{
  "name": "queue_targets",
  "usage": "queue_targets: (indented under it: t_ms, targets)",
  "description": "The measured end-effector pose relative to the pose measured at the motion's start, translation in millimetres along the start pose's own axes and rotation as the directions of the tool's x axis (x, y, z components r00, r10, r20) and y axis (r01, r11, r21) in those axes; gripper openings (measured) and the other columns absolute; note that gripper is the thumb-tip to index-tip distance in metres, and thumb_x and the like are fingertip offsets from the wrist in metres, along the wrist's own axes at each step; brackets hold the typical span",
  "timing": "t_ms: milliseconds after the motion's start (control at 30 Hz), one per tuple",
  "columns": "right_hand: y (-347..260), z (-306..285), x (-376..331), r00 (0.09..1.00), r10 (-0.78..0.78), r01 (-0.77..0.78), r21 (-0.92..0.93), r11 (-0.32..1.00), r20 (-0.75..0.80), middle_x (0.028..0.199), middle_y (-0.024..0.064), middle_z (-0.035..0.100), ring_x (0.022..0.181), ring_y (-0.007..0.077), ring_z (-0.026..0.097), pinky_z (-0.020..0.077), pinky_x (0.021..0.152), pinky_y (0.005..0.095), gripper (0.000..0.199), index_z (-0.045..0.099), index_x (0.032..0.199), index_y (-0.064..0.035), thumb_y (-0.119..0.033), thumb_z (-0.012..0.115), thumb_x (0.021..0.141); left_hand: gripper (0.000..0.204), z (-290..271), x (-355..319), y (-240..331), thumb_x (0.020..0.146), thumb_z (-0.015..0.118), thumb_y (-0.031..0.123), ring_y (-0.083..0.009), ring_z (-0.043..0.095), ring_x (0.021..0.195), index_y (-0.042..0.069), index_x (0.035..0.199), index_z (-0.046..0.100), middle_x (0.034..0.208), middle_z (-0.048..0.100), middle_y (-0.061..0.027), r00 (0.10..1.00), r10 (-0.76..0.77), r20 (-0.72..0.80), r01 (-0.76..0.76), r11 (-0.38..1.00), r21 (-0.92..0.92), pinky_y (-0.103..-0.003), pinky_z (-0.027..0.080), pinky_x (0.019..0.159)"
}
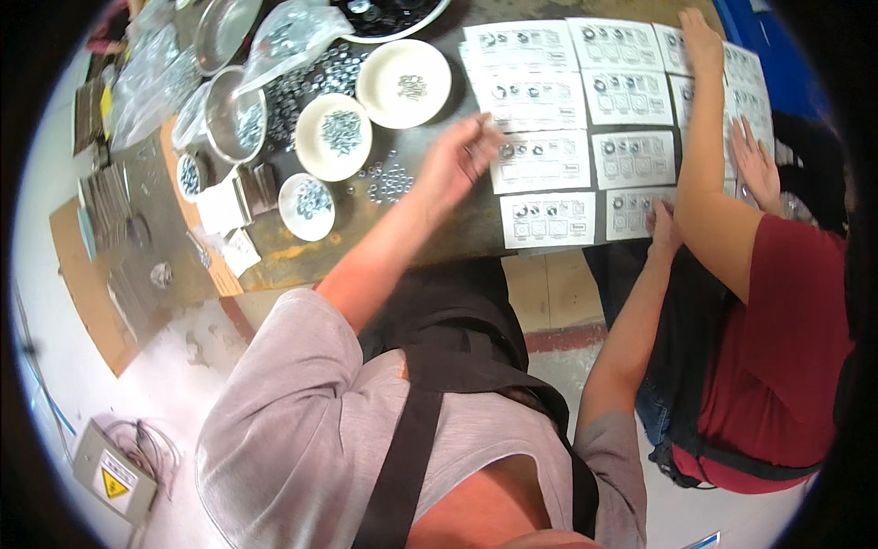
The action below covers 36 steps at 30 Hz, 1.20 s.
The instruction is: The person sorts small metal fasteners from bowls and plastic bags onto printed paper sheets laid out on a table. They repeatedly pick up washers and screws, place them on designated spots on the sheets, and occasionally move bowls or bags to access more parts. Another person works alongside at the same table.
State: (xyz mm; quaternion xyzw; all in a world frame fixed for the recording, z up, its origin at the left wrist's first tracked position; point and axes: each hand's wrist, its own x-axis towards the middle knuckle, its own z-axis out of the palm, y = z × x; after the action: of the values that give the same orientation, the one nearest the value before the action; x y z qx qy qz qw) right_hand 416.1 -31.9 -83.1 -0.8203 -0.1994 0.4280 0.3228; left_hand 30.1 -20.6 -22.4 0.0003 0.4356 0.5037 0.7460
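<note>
My left hand (455, 157), its fingers bent together and slightly blurred, hovers at the left edge of a printed white card (540, 163). Whatever its fingers pinch is too small to make out. My right hand (665, 225) is at the lower right corner of another printed card (631, 215), fingers curled in; what they hold is hidden. The cards lie in rows, with dark ring shapes and line drawings on them. Left of my left hand, small loose metal rings (388, 183) lie scattered on the dark table (412, 236).
Cream bowls (403, 84) (334, 137) (307, 207) and metal bowls (236, 114) hold small metal parts. Plastic bags (297, 37) and a dark ring pile (306, 87) lie behind. At right, a co-worker in a red shirt (777, 320) reaches over the cards with both hands (702, 44) (755, 163).
</note>
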Motion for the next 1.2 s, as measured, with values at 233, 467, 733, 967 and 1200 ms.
queue_targets:
  t_ms: [233, 467, 733, 967, 1200]
  targets:
    - [20.6, -11.8, 18.7, 0.996, -0.034, 0.034, -0.001, 0.999, 0.085, 0.067, -0.0007, 0.052, 0.057, 0.0101, 0.051, 0.0402, 0.048, 0.0231, 0.017, 0.058, 0.090, -0.0086, -0.021, 0.066, 0.080, 0.030, -45.6, 69.9, 104.7, 0.087, 0.051, 0.028, -0.0208, 0.063, 0.072, 0.003, 0.090, 0.069, 0.077, 0.066, -0.0106, 0.908, 0.418, -0.031, -0.080, 0.244, 0.966, -0.034, 0.050, 0.067]
    - [28.8, -20.5, 32.7, 1.000, -0.001, 0.002, 0.045, 0.999, -0.010, 0.082, -0.0053, 0.055, 0.066, 0.0060, 0.049, 0.0453, 0.056, 0.0190, 0.034, 0.063, 0.109, -0.0174, -0.034, 0.072, 0.080, 0.030, -55.0, 83.7, 93.4, 0.080, 0.050, 0.024, -0.0377, 0.063, 0.082, 0.002, 0.074, 0.069, 0.085, 0.066, -0.0205, 0.765, 0.636, 0.105, 0.061, -0.234, 0.970, -0.046, 0.049, 0.078]
    - [34.5, -14.3, -55.7, 0.973, -0.149, 0.175, 0.143, 0.974, -0.175, 0.057, 0.0000, 0.048, 0.042, 0.0091, 0.042, 0.0334, 0.036, 0.0222, 0.019, 0.055, 0.077, -0.0088, -0.022, 0.065, 0.087, 0.029, -49.5, 43.6, 88.5, 0.084, 0.051, 0.025, -0.0371, 0.060, 0.081, 0.002, 0.077, 0.068, 0.082, 0.064, -0.0187, 0.720, 0.634, 0.282, -0.280, -0.105, 0.954, -0.045, 0.048, 0.076]
    - [59.5, 45.4, -178.9, 0.968, -0.239, 0.240, 0.004, 0.971, 0.079, 0.058, 0.0015, 0.048, 0.043, 0.0081, 0.042, 0.0337, 0.037, 0.0218, 0.026, 0.051, 0.074, -0.0056, -0.023, 0.060, 0.091, 0.020, -126.2, -70.0, 174.6, 0.086, 0.057, 0.020, -0.0299, 0.060, 0.087, 0.005, 0.096, 0.066, 0.094, 0.062, -0.0137, 0.459, 0.860, 0.224, -0.592, 0.108, 0.799, -0.037, 0.048, 0.077]
    - [86.2, 128.0, -309.4, 0.930, -0.278, 0.333, -0.229, 0.915, 0.241, 0.057, 0.0000, 0.050, 0.048, 0.0074, 0.045, 0.0376, 0.042, 0.0242, 0.024, 0.055, 0.070, -0.0031, -0.018, 0.062, 0.088, 0.032, -502.4, -134.1, 376.6, 0.081, 0.059, 0.022, -0.0341, 0.062, 0.090, 0.001, 0.105, 0.060, 0.098, 0.064, -0.0205, 0.257, 0.859, -0.443, 0.025, 0.452, 0.891, -0.040, 0.048, 0.072]
